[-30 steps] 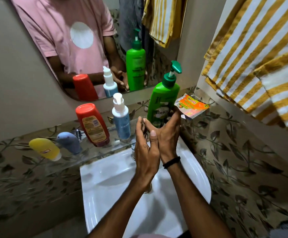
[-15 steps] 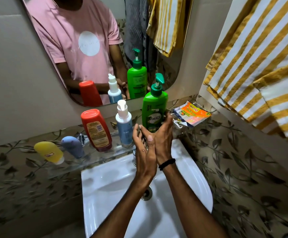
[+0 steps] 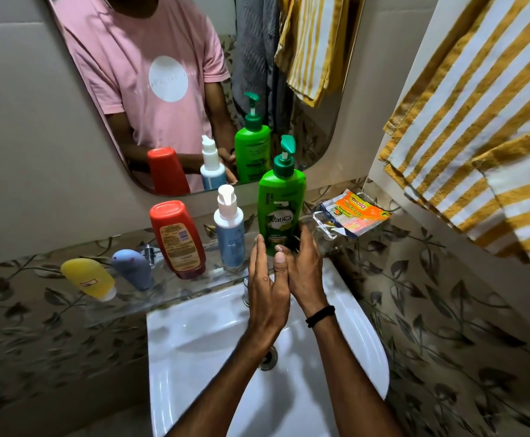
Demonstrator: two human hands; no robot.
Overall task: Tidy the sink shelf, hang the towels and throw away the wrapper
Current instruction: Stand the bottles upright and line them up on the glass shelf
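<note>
The right hand [image 3: 304, 263] is cupped around the base of the green pump bottle [image 3: 281, 209], fingers curled on its right side, so it looks closed on the bottle. The left hand [image 3: 268, 291] stands flat and open just left of it, fingers straight and together, the tips close to the bottle's lower left edge; whether they touch it I cannot tell. The bottle stands upright on the glass shelf [image 3: 162, 291], its long axis vertical, pump head pointing up toward the mirror [image 3: 68, 99].

Just right of the bottle, on the shelf's right end, lies the orange wrapper [image 3: 356, 212], flat and angled, its long side running away to the right. It is above and to the right of the right hand, which is clearly the nearer one; a short reach up and right past the bottle would meet it.

To the left the row goes on: a white and blue spray bottle [image 3: 229, 231] just beside the green one, a red bottle [image 3: 176, 239] standing on its cap, then a grey-blue tube [image 3: 132, 269] and a yellow tube [image 3: 88, 279] lying tilted near the shelf's left end. The gap between the green bottle and the spray bottle is narrow. The sink [image 3: 194, 342] below gives free room for the arms. A striped towel [image 3: 478, 127] hangs on the right wall, close over the wrapper
</note>
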